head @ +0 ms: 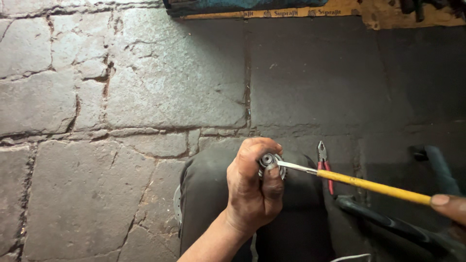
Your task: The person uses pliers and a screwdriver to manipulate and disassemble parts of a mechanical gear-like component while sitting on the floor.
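Stone-slab floor, cracked and dusty, darker with grime toward the right; a strip of printed cardboard lies along the top edge. Item: small round metal part [271, 164], grey, ribbed or toothed at the rim with a raised hub, gripped in the left hand [252, 187], thumb over its near side and fingers curled behind it, held above the person's dark-trousered knee [213, 194]. Judged stiff, fairly heavy for its bulk, likely greasy and so slippery; best taken by the rim, leaving the hub free. Tool: yellow-handled brush [369, 184], thin and light, its metal ferrule end touching the part just right of the thumb; the far handle end is pinched by the right hand [451, 206], of which only a fingertip or two show at the frame edge, closed on the handle. Red-handled pliers [324, 167] lie on the floor just beyond the brush, past the thumb. Dark curved plastic or rubber pieces [427, 160] sit under the right hand; their kind cannot be told. Hidden: the part's back and underside behind the fingers, the bristles, and most of the right hand.
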